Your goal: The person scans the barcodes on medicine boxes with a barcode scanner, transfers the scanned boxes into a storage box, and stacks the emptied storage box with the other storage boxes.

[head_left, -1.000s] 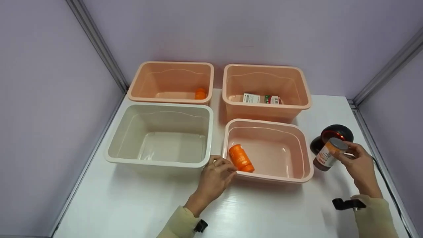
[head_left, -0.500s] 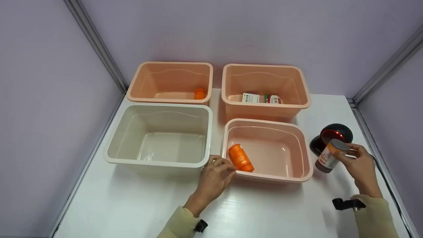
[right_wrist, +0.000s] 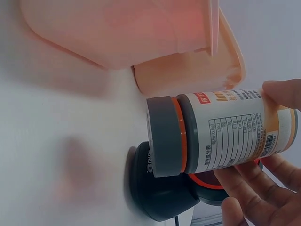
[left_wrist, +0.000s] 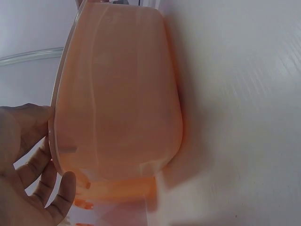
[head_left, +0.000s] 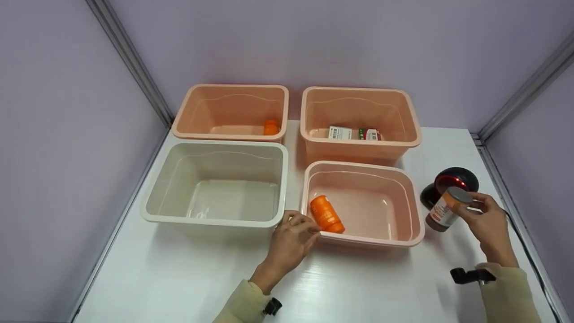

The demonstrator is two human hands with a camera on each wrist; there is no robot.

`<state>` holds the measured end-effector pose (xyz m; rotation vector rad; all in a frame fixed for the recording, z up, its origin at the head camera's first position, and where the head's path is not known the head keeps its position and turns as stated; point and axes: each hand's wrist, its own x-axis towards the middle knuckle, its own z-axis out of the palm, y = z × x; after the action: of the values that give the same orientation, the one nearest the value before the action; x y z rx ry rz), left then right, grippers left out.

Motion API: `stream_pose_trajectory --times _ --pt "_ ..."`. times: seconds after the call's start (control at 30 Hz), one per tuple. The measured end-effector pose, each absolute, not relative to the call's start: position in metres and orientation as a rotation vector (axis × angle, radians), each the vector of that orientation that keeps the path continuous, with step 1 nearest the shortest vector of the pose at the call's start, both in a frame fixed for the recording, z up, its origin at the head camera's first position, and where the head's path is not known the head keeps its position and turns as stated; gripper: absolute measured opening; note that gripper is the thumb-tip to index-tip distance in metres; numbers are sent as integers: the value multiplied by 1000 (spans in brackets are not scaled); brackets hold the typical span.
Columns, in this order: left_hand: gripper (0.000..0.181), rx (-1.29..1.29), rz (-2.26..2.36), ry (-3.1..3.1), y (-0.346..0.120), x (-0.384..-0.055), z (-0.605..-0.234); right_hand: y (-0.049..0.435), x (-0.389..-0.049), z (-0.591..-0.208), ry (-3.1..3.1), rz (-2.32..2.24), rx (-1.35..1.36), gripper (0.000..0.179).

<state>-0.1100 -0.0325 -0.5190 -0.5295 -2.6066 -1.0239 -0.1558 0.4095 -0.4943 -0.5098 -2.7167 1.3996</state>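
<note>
My right hand (head_left: 489, 224) grips a supplement bottle (head_left: 444, 210) with a white and orange label. In the right wrist view, the bottle (right_wrist: 225, 132) lies tilted between thumb and fingers, its dark grey cap (right_wrist: 164, 136) away from the palm and a printed table and barcode facing the camera. Just behind it stands a black barcode scanner (head_left: 462, 176) with a red glow. My left hand (head_left: 291, 240) pinches the rim of the near pink bin (head_left: 367, 242) at its front left corner, seen also in the left wrist view. An orange bottle (head_left: 327, 214) lies in that bin.
A white bin (head_left: 215, 222) stands left of the near pink bin. Behind are a left pink bin (head_left: 228, 136) with an orange bottle (head_left: 271, 127) and a right pink bin (head_left: 358, 143) holding two small boxes (head_left: 340, 133). A black cable (head_left: 524, 246) runs along the right edge.
The bottle in my right hand dips slightly toward me, then comes back up near its earlier place by the scanner. My left hand stays on the bin rim.
</note>
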Motion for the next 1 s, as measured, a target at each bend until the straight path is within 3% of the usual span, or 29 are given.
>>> stream_pose_trajectory --times 0.47,1.0 --pt "9 -538 -1028 -2595 -33 -112 -519 402 -160 -473 -2671 1419 -448 62" --pt "10 -544 -1039 -2595 -33 -111 -520 391 -167 -452 -2576 1528 -292 46"
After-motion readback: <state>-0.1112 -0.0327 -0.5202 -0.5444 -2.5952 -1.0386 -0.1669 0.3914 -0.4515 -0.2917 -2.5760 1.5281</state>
